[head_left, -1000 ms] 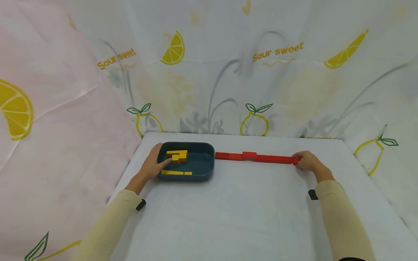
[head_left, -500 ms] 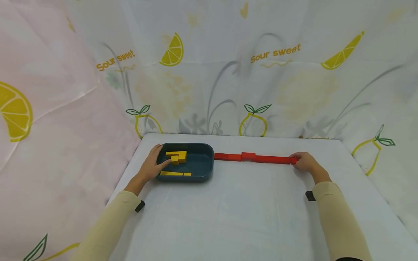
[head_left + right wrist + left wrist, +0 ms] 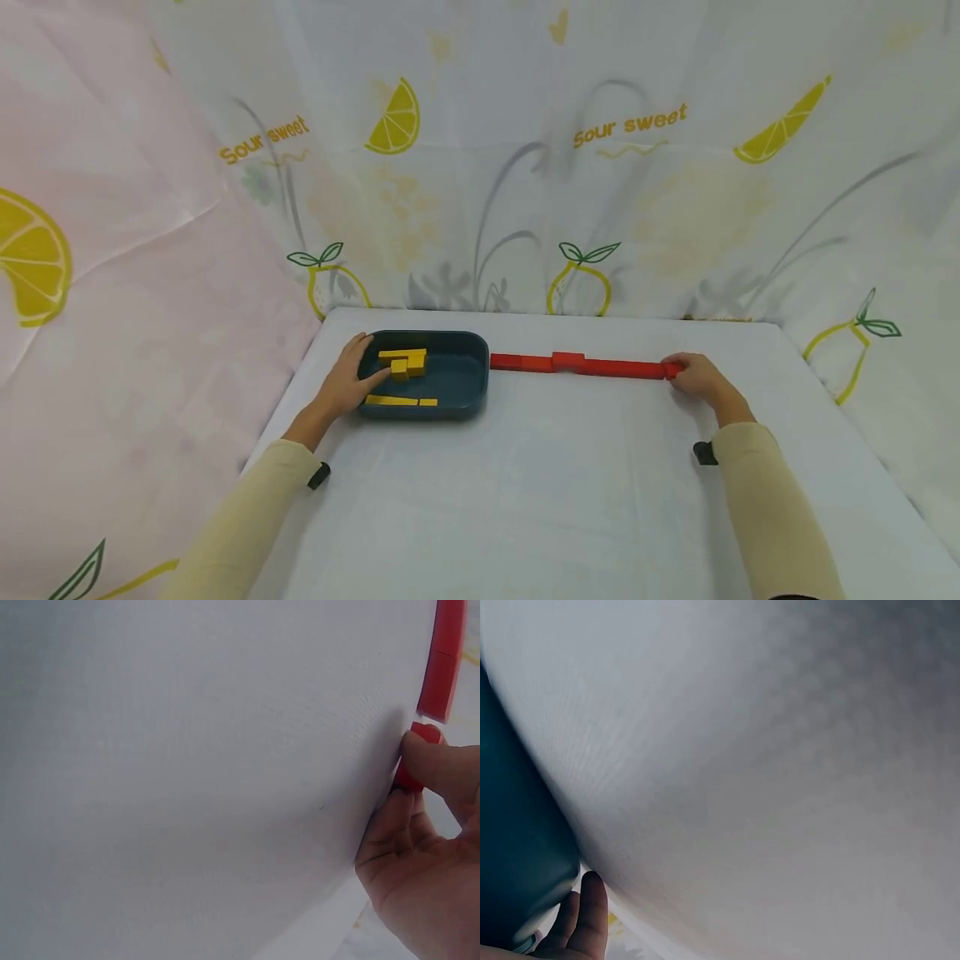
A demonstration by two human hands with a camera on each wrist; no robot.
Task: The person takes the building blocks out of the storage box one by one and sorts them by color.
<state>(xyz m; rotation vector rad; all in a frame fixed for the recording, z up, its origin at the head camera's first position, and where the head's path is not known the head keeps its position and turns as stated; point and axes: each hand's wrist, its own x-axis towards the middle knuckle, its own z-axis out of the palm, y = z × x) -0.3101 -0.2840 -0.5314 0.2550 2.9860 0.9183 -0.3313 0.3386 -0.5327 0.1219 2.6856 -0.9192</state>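
1. Red block (image 3: 426, 733), pinched by the right hand (image 3: 700, 379) between thumb and fingers, sits at the right end of the red row (image 3: 618, 368), with a slight gap; a crooked push could knock the line askew
2. Left hand (image 3: 343, 382) grips the left end of the dark tray (image 3: 461, 379), thumb over its rim; a tug could tip it (or jar the row just beside it) and slide the yellow blocks (image 3: 416, 364) inside
3. Orange lettering (image 3: 632, 127) on the backdrop (image 3: 487, 67) reads "Sour sweet" twice; no brand shows
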